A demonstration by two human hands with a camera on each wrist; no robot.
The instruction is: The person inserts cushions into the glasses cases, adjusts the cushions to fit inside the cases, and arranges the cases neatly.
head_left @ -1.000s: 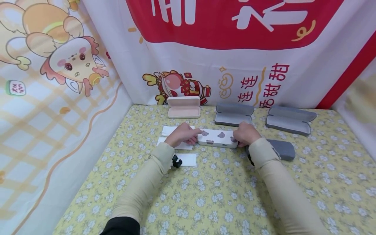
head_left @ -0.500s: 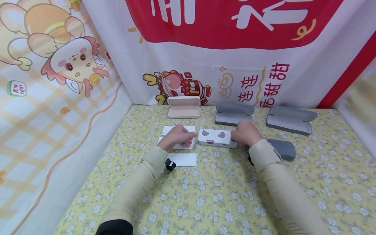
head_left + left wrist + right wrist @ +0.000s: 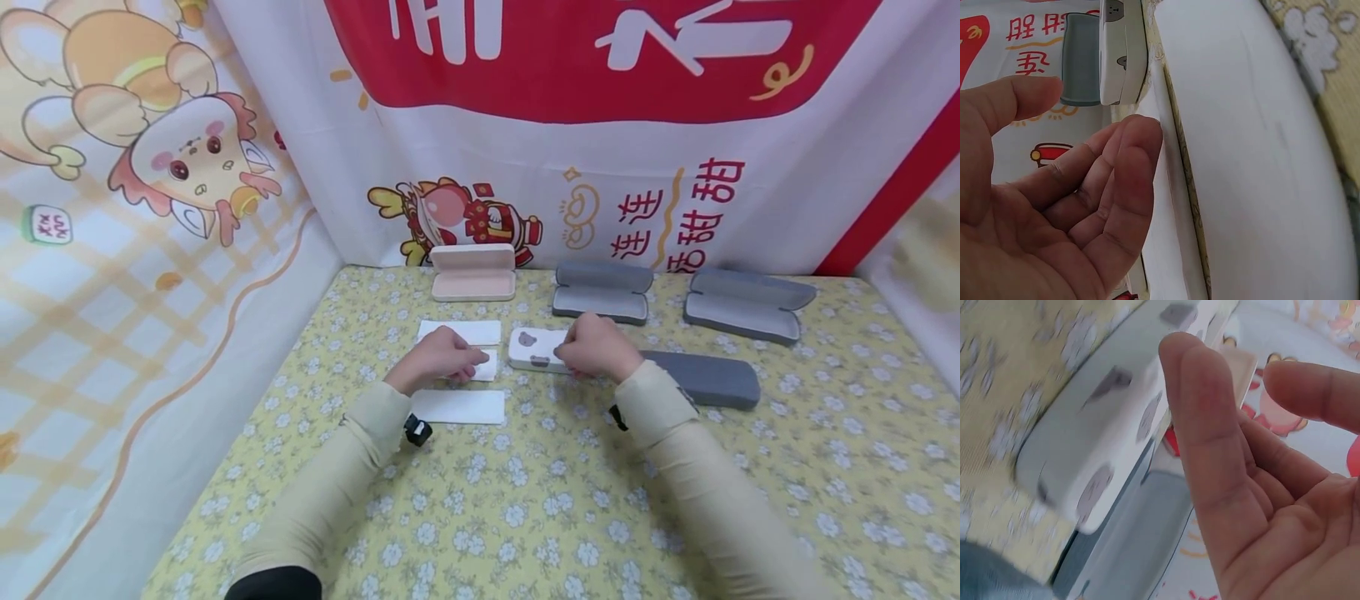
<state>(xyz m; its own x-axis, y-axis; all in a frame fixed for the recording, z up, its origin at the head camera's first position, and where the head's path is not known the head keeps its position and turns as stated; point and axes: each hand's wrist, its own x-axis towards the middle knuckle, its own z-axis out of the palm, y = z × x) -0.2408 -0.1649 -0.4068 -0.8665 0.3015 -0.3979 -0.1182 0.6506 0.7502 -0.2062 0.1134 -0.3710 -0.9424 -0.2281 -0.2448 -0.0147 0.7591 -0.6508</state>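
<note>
Head view: passage free over floral cloth [image 3: 517, 492] at lower centre between sleeves [image 3: 690, 450], blocked near frame centre by patterned white case [image 3: 534, 348] and, right of centre, closed grey case [image 3: 705, 381].

Bear-print eyeglass case [image 3: 528, 352]: white ground, grey-brown bear heads. Flat strips [image 3: 459, 407]: plain white. Closed eyeglass case [image 3: 708, 380]: uniform dark grey. Pink open case [image 3: 474, 287]: pale throughout. Two open clamshell cases [image 3: 600, 303]: blue-grey, linings lighter grey. Tablecloth [image 3: 495, 517]: yellow, white floral. Backdrop [image 3: 465, 137]: white, red block, red lettering. Sleeves [image 3: 345, 483]: beige.
</note>
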